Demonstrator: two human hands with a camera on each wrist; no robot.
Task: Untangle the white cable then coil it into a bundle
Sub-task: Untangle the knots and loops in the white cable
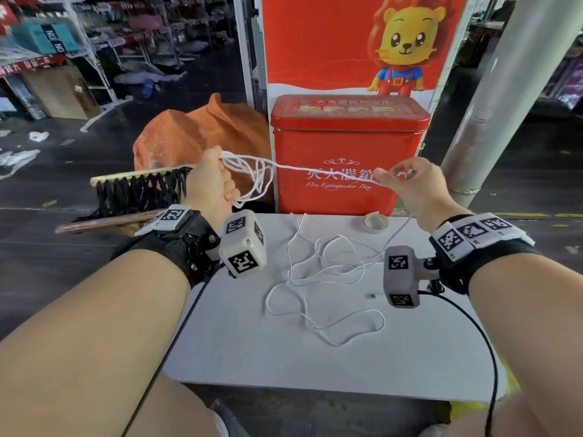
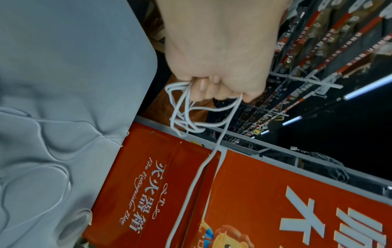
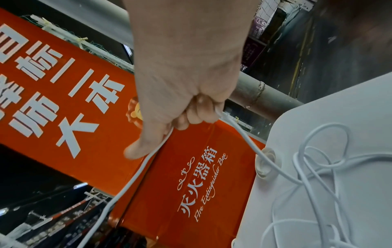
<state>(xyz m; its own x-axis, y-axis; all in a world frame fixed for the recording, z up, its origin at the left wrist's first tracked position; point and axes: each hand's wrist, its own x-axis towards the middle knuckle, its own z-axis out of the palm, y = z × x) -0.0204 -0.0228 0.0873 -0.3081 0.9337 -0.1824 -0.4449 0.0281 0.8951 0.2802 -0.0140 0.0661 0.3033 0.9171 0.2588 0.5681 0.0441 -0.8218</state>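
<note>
The left hand [image 1: 210, 181] is raised beyond the table's [image 1: 239, 342] far left corner, fingers curled tight round several loops of the white cable [image 1: 318, 269]. One strand runs taut across to the right hand [image 1: 410, 184], whose curled fingers seem to hold it loosely. The rest lies in loose tangles mid-table, near a tape roll [image 1: 374, 223] at the far edge, before a red fire extinguisher box [image 1: 344, 146].

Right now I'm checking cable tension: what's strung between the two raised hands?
A taut stretch of the white cable runs from left hand to right hand; the head view shows it.
</note>
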